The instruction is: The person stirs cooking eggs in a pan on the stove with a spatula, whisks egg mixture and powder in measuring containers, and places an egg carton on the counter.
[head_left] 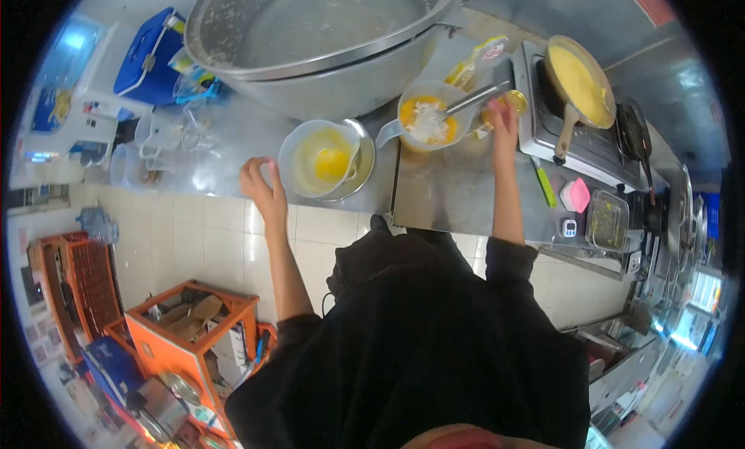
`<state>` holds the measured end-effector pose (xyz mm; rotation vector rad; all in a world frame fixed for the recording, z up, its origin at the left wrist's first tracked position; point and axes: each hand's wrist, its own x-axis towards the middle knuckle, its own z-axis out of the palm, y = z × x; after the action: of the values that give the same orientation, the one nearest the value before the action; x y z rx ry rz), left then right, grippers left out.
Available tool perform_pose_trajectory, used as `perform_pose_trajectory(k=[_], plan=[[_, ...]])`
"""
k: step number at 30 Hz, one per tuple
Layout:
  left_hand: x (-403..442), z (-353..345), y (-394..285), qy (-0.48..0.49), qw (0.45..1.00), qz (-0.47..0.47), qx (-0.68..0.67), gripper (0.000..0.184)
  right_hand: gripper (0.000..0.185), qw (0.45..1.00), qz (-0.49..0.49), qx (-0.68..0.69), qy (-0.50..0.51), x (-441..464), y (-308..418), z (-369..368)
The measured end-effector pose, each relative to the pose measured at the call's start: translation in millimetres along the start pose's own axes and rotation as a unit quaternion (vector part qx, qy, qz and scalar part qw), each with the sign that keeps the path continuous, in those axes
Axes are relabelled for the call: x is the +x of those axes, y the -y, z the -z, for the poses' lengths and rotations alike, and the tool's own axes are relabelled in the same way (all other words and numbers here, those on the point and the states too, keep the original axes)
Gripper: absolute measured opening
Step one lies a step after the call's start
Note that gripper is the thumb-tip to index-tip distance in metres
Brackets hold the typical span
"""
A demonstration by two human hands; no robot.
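Observation:
My left hand [262, 189] is open, thumb and fingers apart, just left of a translucent mixing bowl [292, 163] with egg yolk [332, 163] in it. That bowl overlaps a round metal bowl [365, 173]. My right hand [503, 131] is around a small gold-topped container [516, 101], partly hiding its body. To its left is a white-handled pitcher [390, 132] containing orange yolk and white powder [427, 124]. A metal whisk [477, 97] leans in this pitcher, handle toward my right hand.
A large metal basin [310, 92] stands behind the bowls. At right, a pan of yellow batter [578, 80] sits on a stove [535, 131]. Nearby are a green-handled tool [545, 187], a timer [569, 228] and a glass dish [609, 220]. Clear measuring jugs [155, 135] stand at left.

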<state>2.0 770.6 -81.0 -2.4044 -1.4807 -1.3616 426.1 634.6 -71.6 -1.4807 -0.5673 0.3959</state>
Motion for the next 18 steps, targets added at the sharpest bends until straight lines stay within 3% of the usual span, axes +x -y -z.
perform_pose_trajectory(k=[2, 3, 4, 5, 7, 8, 10, 14, 16, 18], plan=[[-5, 10, -56, -0.006, 0.983, 0.080, -0.168, 0.021, 0.059, 1.000, -0.007, -0.015, 0.001, 23, -4, -14], [-9, 3, -85, 0.052, 0.967, 0.044, -0.246, 0.021, 0.053, 1.000, 0.002, 0.020, -0.001, 32, -11, -19], [2, 7, -128, 0.206, 0.958, -0.065, -0.189, 0.026, 0.048, 0.998, 0.011, 0.054, 0.000, 35, -15, -21], [8, -3, -164, 0.287, 0.919, -0.107, -0.248, 0.039, 0.048, 0.998, 0.012, 0.054, 0.000, 35, -12, -23], [-4, -44, -202, 0.250, 0.940, -0.071, -0.221, 0.053, 0.025, 0.988, 0.029, 0.148, 0.040, 33, -1, -31], [-13, -71, -202, 0.247, 0.941, -0.072, -0.219, 0.053, 0.025, 0.987, 0.032, 0.150, 0.042, 29, 2, -37], [-30, -123, -193, 0.221, 0.975, 0.027, -0.003, 0.066, 0.024, 0.942, -0.038, 0.301, 0.145, 21, 6, -42], [-28, -134, -170, 0.288, 0.950, 0.058, -0.102, 0.062, 0.029, 0.911, -0.127, 0.310, 0.242, 38, -14, -39], [-58, -135, -163, 0.315, 0.897, 0.117, -0.288, 0.039, 0.029, 0.932, -0.113, 0.344, 0.013, 45, -8, -41], [-64, -120, -180, 0.320, 0.894, 0.157, -0.271, 0.040, 0.029, 0.957, -0.085, 0.278, -0.016, 25, -2, -56]])
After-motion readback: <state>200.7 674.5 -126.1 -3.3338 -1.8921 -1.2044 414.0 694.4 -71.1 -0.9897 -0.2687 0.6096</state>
